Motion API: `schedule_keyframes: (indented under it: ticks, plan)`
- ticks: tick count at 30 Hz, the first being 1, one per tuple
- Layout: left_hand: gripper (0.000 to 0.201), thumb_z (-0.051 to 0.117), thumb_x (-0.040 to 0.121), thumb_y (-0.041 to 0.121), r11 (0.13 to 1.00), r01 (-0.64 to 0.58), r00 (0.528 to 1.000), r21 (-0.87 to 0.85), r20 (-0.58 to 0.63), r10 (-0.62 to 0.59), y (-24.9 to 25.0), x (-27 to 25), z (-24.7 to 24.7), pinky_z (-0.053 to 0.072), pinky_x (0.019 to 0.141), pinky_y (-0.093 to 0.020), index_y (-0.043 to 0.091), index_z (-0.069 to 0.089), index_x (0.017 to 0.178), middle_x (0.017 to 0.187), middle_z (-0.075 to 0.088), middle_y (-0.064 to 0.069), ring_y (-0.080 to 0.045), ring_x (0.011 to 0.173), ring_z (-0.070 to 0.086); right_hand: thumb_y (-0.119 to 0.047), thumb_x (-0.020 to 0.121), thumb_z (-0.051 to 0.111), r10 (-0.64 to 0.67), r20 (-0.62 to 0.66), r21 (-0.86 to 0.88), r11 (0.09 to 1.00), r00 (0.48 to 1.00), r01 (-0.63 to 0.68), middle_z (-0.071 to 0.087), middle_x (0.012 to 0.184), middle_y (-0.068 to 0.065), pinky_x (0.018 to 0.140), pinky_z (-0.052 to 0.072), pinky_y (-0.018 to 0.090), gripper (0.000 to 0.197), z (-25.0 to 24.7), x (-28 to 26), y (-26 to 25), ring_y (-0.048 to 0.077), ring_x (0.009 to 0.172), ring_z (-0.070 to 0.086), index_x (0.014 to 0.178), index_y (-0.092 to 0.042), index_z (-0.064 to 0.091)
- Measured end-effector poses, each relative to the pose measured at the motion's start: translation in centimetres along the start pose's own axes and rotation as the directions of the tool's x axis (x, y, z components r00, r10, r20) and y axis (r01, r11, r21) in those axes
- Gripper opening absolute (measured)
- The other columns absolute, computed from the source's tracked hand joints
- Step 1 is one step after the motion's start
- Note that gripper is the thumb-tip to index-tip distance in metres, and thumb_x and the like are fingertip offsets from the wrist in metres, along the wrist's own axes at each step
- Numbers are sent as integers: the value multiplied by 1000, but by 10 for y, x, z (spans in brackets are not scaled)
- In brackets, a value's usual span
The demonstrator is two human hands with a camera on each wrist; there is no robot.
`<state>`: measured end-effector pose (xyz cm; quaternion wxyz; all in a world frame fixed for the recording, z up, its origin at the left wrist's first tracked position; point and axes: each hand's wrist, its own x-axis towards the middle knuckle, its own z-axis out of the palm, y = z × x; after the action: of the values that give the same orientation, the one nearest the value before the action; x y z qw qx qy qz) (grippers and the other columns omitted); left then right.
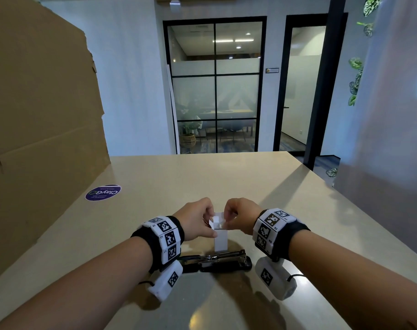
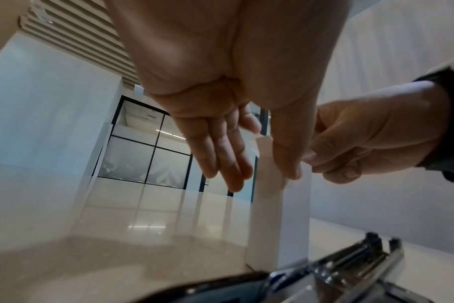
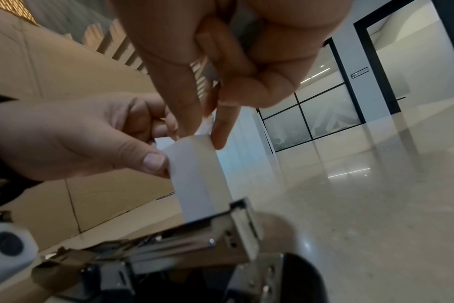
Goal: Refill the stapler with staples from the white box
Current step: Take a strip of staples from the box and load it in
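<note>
A tall white box (image 1: 220,241) stands upright on the table just behind the stapler (image 1: 217,259), which lies opened flat with its metal staple channel (image 3: 194,242) facing up. My left hand (image 1: 198,222) holds the box (image 2: 280,215) near its top, thumb on one face and fingers on the far side. My right hand (image 1: 238,216) pinches a white flap at the box's open top between thumb and forefinger (image 3: 224,125). The box (image 3: 200,176) hides its contents; no staples show.
A large cardboard sheet (image 1: 41,129) leans along the table's left side, with a round purple sticker (image 1: 102,192) on the table (image 1: 298,210) beside it. The table's far edge faces glass doors (image 1: 214,84). A pale panel (image 1: 388,139) stands at the right.
</note>
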<state>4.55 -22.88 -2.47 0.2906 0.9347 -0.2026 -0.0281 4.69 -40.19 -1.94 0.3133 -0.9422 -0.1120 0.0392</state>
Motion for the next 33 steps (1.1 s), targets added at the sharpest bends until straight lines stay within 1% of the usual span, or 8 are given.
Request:
schedule_keyframes:
  ticks: [5,8,10,14,22,25,28,33]
  plan:
    - [37,84,69,24,999,19,999,-43,-26,-20,-4,-1,1,49,67,-28,20,51,84,77,62,6,-13,69,56,-15,73,76,37,-23,94,995,999,-34,61,73,-7,51,41,22,33,2,-2,0,11,60,53,83,-24,46]
    - [35,84,70,19,996,2,998,-91,-56,-7,-4,-2,0,56,77,-36,24,52,82,87,68,-2,-20,78,66,-17,75,76,39,-4,119,992,999,-38,65,83,-1,47,39,22,41,1,-3,-1,10,57,52,97,-21,43]
    - [37,84,70,18,995,-12,996,-103,-84,3,-4,-1,1,54,72,-31,25,49,80,89,69,-2,-17,74,65,-18,75,77,39,3,126,991,999,-39,64,83,-2,48,40,22,41,1,-3,0,10,57,52,99,-22,44]
    - [26,81,73,19,998,-23,997,-63,-75,19,-4,-1,4,53,73,-29,26,56,72,75,63,8,-10,70,59,-18,75,77,24,13,114,993,1000,-25,62,78,-4,49,41,22,35,1,-2,1,9,57,51,94,-23,47]
    - [16,80,74,21,999,-19,998,-26,-54,17,-3,-3,5,52,76,-27,24,64,76,77,64,7,-11,75,63,-27,76,75,-29,-4,55,998,1000,29,63,78,-2,51,41,22,27,2,-5,0,12,59,51,81,-28,48]
    - [22,80,73,20,999,-4,997,-36,-78,1,-3,-3,6,52,71,-27,25,59,69,73,64,4,-14,71,62,-33,79,71,-48,-30,60,997,998,49,61,72,-2,46,39,22,24,1,-6,-2,12,52,49,68,-30,50]
    - [29,81,72,18,996,0,996,-85,-89,-7,0,-4,7,51,67,-28,23,52,72,76,67,1,-14,67,60,-30,77,75,-69,-37,-26,997,997,68,59,75,-5,60,44,25,29,0,-6,-3,14,67,54,60,-31,50]
    - [42,81,71,12,989,-9,998,-148,-58,0,3,-6,3,58,78,-41,28,44,82,95,72,-9,-28,84,71,-32,77,73,-107,-10,-124,987,994,105,61,79,-5,65,46,26,29,0,-10,-5,15,75,57,61,-30,50]
